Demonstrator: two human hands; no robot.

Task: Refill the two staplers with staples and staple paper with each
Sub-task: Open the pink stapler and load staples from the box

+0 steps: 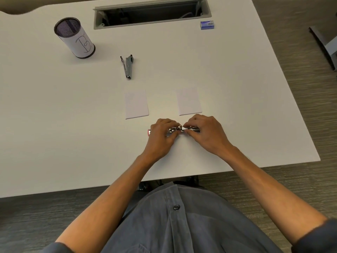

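- A black mesh pen cup (73,39) stands at the far left of the white surface (54,115), wrapped in a white paper sleeve with a handwritten mark that looks like "B2". What the cup holds cannot be seen from this angle.
- A small blue staple box (207,25) lies closed at the far right of the surface, beside the open cable tray (152,13); its print is too small to read.
- Cables show dimly inside the cable tray's dark recess.
- The left hand (160,137) is closed over one end of a chrome stapler (179,129) that lies crosswise near the front edge of the surface; a red tip of the stapler shows past the knuckles on the left side.
- The right hand (204,132) pinches the same stapler at its middle, thumb and fingertips pressed on the metal, where a small pale piece shows between them.
- A second stapler (128,66), grey and black, lies farther back with its arm swung open in a V.
- Two small white paper stacks (136,104) (189,101) lie side by side between the two staplers, apart from each other; the right hand is just in front of the right stack.
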